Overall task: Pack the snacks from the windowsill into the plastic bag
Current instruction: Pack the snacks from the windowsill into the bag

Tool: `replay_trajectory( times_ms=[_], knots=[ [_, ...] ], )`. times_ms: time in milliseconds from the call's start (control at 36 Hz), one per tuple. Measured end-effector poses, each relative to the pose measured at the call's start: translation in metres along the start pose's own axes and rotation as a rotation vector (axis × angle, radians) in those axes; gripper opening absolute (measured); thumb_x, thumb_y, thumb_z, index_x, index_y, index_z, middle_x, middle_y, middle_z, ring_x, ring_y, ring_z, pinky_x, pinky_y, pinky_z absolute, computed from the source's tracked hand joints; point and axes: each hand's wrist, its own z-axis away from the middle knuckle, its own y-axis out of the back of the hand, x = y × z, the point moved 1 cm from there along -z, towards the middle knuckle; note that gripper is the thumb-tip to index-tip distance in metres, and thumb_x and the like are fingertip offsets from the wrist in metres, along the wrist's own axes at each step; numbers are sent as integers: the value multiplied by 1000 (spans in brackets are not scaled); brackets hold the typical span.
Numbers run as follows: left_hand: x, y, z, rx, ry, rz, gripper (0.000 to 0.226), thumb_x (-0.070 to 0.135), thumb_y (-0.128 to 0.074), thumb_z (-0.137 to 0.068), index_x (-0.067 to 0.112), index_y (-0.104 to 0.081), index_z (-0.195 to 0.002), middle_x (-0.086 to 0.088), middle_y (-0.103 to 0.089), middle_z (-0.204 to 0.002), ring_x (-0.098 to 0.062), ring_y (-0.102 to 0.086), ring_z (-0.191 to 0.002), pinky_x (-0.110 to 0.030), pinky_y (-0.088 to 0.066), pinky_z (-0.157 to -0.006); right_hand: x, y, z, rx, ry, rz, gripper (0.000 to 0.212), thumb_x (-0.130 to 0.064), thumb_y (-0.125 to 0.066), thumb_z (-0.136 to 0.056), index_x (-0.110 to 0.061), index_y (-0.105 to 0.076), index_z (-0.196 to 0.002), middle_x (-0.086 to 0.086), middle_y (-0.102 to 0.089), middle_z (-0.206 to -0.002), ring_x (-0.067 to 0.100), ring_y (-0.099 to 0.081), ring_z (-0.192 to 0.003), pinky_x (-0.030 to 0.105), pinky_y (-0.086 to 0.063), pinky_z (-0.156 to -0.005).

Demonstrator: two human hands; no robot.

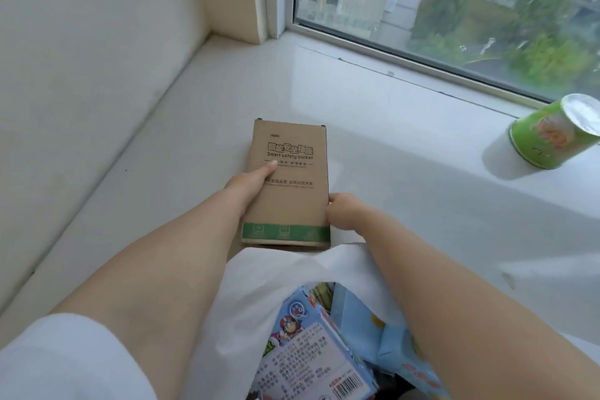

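Note:
A brown cardboard box [289,178] with a green band and the words "Smart safety socket" lies on the white windowsill [406,172]. My left hand [250,185] grips its left side, thumb on top. My right hand [344,208] holds its right edge. Just below the box, between my forearms, a white plastic bag [259,295] stands open. Inside it are colourful snack packs [311,354], blue and cartoon-printed. A green snack can [552,133] with a foil top stands at the far right of the sill, well away from both hands.
The window glass and its frame [422,65] run along the back of the sill. A cream wall [81,58] closes the left side. The sill's front edge drops off at lower right.

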Motion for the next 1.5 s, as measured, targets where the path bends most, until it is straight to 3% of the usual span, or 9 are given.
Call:
replay_trajectory(
  times_ms=[139,306,389,444,583,889,1028,1278,1500],
  knots=[
    [29,-15,31,-200,-79,130,38,53,-61,-84,20,-67,-104,-4,-73,-98,-22,-69,-85,-32,-53,-64,14,28,21,59,49,-113,53,-2,-28,-95,-22,-42,-142,5,-49,-138,25,-47,-122,24,-37,-85],
    [69,-59,85,-97,-309,125,68,68,-65,-70,16,-62,-114,-2,-71,-104,-24,-68,-95,-43,-53,-90,54,66,49,351,49,-463,58,-2,-32,-90,-30,-46,-139,2,-60,-126,25,-55,-114,37,-50,-93],
    [83,-96,122,-70,-406,119,61,65,-59,-78,17,-57,-116,0,-68,-108,-23,-64,-98,-40,-51,-90,86,86,79,480,51,-496,61,1,-28,-88,-29,-45,-138,3,-63,-109,23,-58,-100,34,-52,-77],
    [89,-125,144,-74,-435,104,62,64,-57,-81,16,-53,-121,0,-65,-111,-23,-62,-99,-38,-50,-86,116,96,100,535,42,-457,58,-1,-31,-89,-27,-42,-140,4,-59,-113,22,-55,-92,30,-46,-68],
    [83,-201,194,-71,-440,71,70,70,-56,-76,18,-52,-123,-1,-65,-115,-26,-62,-100,-43,-50,-93,222,111,144,622,-75,-434,53,-12,-42,-90,-23,-37,-142,7,-50,-132,24,-54,-105,29,-42,-76],
    [31,-381,249,4,-339,-10,74,61,-65,-77,12,-45,-129,-6,-59,-121,-32,-59,-107,-46,-49,-95,454,106,224,573,-350,-304,64,-17,-58,-84,-21,-33,-143,11,-44,-137,29,-49,-118,33,-43,-89],
    [7,-442,254,53,-302,-129,64,44,-69,-80,9,-43,-127,-10,-59,-121,-33,-61,-103,-46,-52,-91,532,113,223,535,-422,-69,72,-27,-63,-81,-21,-28,-144,9,-29,-145,29,-27,-133,37,-36,-103],
    [-6,-494,252,163,-318,-433,57,35,-66,-83,8,-37,-125,-12,-56,-123,-35,-59,-105,-46,-51,-91,584,138,184,462,-324,251,114,-45,-72,-71,-28,10,-150,8,6,-156,31,-2,-144,40,-24,-112],
    [-7,-511,248,288,-374,-615,57,37,-62,-83,10,-35,-125,-10,-54,-122,-35,-57,-106,-44,-50,-87,595,153,146,389,-236,344,127,-51,-76,-63,-27,14,-149,12,14,-156,37,11,-144,48,-1,-117]
  ],
)
